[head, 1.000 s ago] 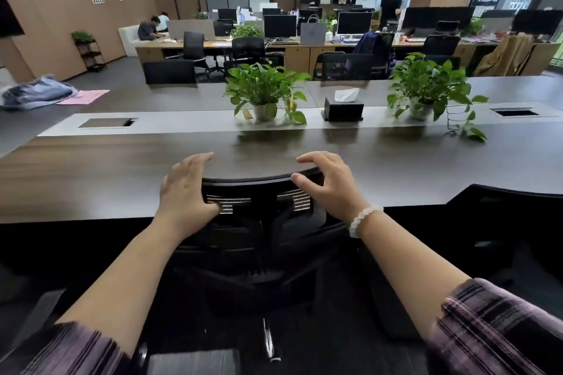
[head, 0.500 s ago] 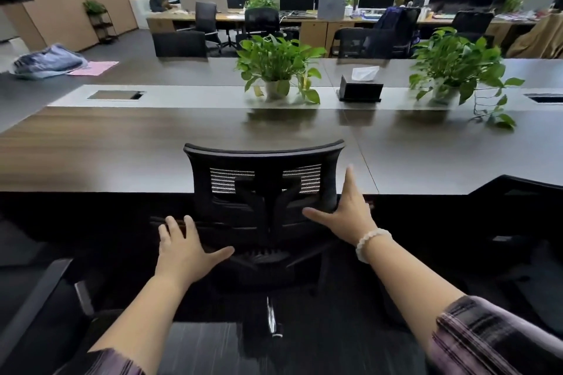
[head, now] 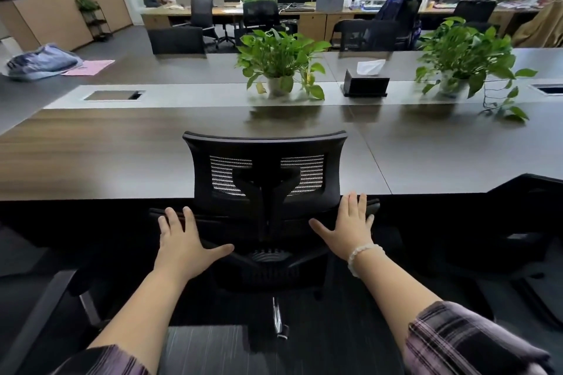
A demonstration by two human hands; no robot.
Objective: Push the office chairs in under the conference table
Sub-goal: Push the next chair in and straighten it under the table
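A black mesh-backed office chair (head: 265,161) stands straight ahead with its back against the near edge of the long dark conference table (head: 122,155). My left hand (head: 185,240) hovers with fingers spread by the chair's left armrest, low behind the backrest. My right hand (head: 350,228), with a white bead bracelet at the wrist, is spread flat near the right armrest. Neither hand grips anything. A second black chair (head: 524,222) stands to the right, set back from the table.
Two potted plants (head: 280,61) (head: 466,55) and a black tissue box (head: 365,84) stand along the table's middle strip. Another chair's armrest (head: 39,323) shows at lower left. Chairs, desks with monitors and people fill the room beyond.
Both hands have come off the top of the backrest and dropped to armrest height, fingers spread. The chair now stands farther from me, up against the table edge.
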